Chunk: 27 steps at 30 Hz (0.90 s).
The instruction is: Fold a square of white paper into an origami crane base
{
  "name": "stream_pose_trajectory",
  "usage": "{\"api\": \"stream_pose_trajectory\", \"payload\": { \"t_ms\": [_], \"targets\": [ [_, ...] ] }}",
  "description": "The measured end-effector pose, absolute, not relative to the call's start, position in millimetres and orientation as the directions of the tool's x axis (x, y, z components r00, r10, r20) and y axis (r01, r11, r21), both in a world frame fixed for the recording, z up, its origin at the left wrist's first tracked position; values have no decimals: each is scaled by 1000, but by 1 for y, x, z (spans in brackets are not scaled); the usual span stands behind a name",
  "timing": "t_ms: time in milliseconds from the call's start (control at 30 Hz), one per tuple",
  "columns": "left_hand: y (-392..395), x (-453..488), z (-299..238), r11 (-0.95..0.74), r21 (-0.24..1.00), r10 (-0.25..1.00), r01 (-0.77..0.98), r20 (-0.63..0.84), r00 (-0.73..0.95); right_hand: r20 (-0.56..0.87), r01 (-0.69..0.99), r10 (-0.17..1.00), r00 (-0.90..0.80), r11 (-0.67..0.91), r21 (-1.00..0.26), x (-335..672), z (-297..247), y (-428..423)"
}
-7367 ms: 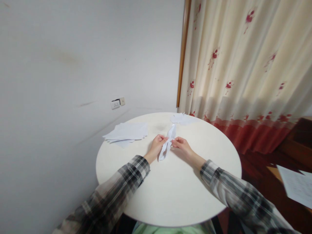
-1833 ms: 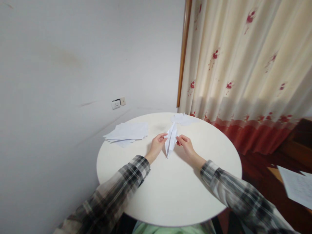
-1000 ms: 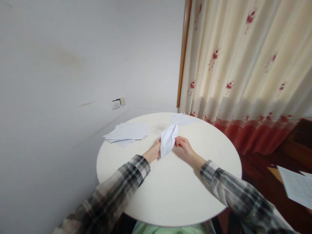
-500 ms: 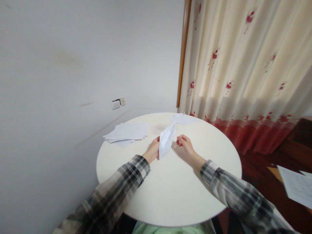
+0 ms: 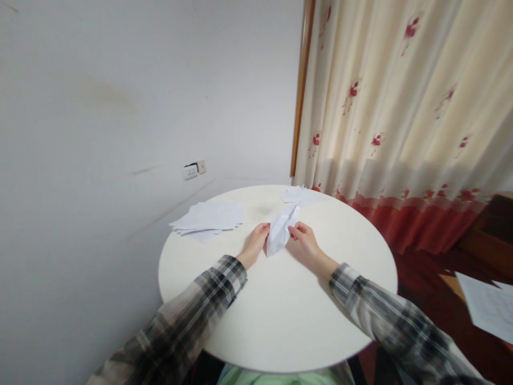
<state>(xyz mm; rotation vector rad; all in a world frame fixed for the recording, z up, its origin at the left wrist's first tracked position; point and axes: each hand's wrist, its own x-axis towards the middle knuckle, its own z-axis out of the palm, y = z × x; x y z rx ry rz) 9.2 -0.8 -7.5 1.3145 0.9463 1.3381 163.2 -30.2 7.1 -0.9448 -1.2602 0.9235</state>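
Observation:
A folded piece of white paper (image 5: 281, 230) stands between both my hands over the middle of the round white table (image 5: 280, 315). My left hand (image 5: 256, 241) pinches its left edge with fingers closed. On the other side, my right hand (image 5: 305, 241) grips the right edge, fingers curled. The paper's pointed end leans up and to the right. Plaid sleeves cover both my forearms.
A loose stack of white sheets (image 5: 209, 218) lies on the table's far left. More folded white paper (image 5: 298, 195) rests at the far edge near the flowered curtain (image 5: 401, 117). A printed sheet (image 5: 487, 307) lies on dark wood at the right. The wall (image 5: 140, 107) is close behind.
My right hand, off the paper half a second ago, now grips it again. The paper has turned from a narrow strip to a wider shape leaning right.

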Motion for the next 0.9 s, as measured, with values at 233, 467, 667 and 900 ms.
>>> {"api": "stream_pose_trajectory", "payload": {
  "t_ms": [233, 467, 667, 900],
  "targets": [
    [-28, 9, 17, -715, 660, 699, 232, 682, 215, 390, 53, 886, 251, 389, -920, 165, 3, -23],
    [-40, 12, 26, -771, 603, 636, 207, 703, 318, 424, 104, 890, 169, 411, -906, 162, 6, -25],
    [-34, 10, 22, -723, 647, 690, 241, 682, 242, 437, 122, 890, 132, 422, -898, 162, 7, -26],
    [-27, 9, 17, -673, 710, 740, 206, 648, 182, 458, 142, 885, 83, 445, -884, 162, 9, -31]
  ]
}}
